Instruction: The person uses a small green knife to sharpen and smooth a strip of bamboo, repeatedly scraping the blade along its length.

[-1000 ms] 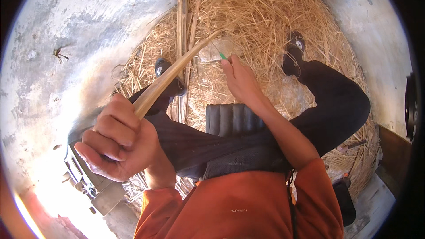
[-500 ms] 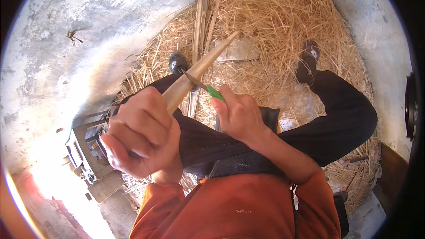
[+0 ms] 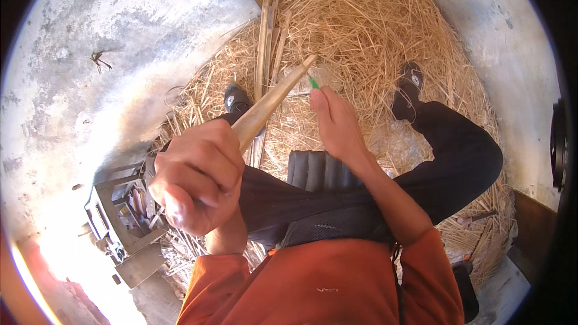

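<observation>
My left hand [image 3: 198,174] is closed round the near end of a pale, tapered wooden stick [image 3: 268,107], which slants away up and to the right to a narrow tip. My right hand [image 3: 342,125] grips a small knife [image 3: 314,83] with a green handle. Most of that handle is hidden inside my fingers. The thin blade shows only as a short dark line close to the stick's far tip; whether it touches the wood I cannot tell.
Dry straw and shavings [image 3: 355,18] cover the floor between my legs. Long wooden strips [image 3: 265,42] lie beyond my left shoe [image 3: 236,97]. A wooden box [image 3: 123,219] with small items stands at left, near a pale wall [image 3: 78,102]. A black ribbed pad [image 3: 320,170] lies before me.
My right hand has moved away from me with the knife, from the middle of the stick toward its tip. My left hand keeps its grip, and the stick has shifted slightly.
</observation>
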A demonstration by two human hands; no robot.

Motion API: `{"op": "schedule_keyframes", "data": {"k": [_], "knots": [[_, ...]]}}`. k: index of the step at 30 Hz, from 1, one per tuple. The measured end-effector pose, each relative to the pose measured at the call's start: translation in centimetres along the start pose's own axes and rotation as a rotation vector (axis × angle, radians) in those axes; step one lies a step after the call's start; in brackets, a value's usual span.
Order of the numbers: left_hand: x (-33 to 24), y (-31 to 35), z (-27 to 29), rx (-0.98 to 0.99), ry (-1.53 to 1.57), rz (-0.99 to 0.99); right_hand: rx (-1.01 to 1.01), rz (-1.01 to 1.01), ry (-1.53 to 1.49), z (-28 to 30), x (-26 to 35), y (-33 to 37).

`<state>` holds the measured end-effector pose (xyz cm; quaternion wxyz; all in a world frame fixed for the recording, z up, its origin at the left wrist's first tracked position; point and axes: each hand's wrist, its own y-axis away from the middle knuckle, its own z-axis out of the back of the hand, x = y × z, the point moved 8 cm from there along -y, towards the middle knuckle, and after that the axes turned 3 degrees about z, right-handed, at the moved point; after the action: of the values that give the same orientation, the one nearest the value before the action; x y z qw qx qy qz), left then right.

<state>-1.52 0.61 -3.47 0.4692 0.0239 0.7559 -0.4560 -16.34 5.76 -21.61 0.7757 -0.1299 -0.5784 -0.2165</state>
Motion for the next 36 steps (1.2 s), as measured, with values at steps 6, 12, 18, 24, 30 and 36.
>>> {"op": "schedule_keyframes", "data": {"k": [6, 12, 18, 24, 30, 36], "knots": [[1.1, -1.0, 1.2, -0.108, 0.062, 0.205, 0.136, -0.023, -0.115, 0.2, 2.1, 1.9], [0.0, 0.1, 4.8, -0.449, 0.059, 0.053, 0.160, -0.053, -0.123, 0.1, 2.6, 2.1], [-0.5, -0.5, 3.2, -0.326, 0.013, -0.030, 0.226, 0.023, -0.128, -0.8, 5.5, 3.6], [-0.8, -0.1, 2.6, -0.263, 0.123, 0.009, 0.274, 0.131, -0.073, -1.7, 8.9, 4.9], [-1.4, -0.3, 0.4, 0.046, 0.104, -0.077, 0.209, 0.240, 0.118, -2.5, 8.6, 4.9], [-1.4, -0.1, -0.3, 0.189, 0.123, -0.046, 0.166, 0.170, 0.277, -1.7, 3.1, 3.1]]}}
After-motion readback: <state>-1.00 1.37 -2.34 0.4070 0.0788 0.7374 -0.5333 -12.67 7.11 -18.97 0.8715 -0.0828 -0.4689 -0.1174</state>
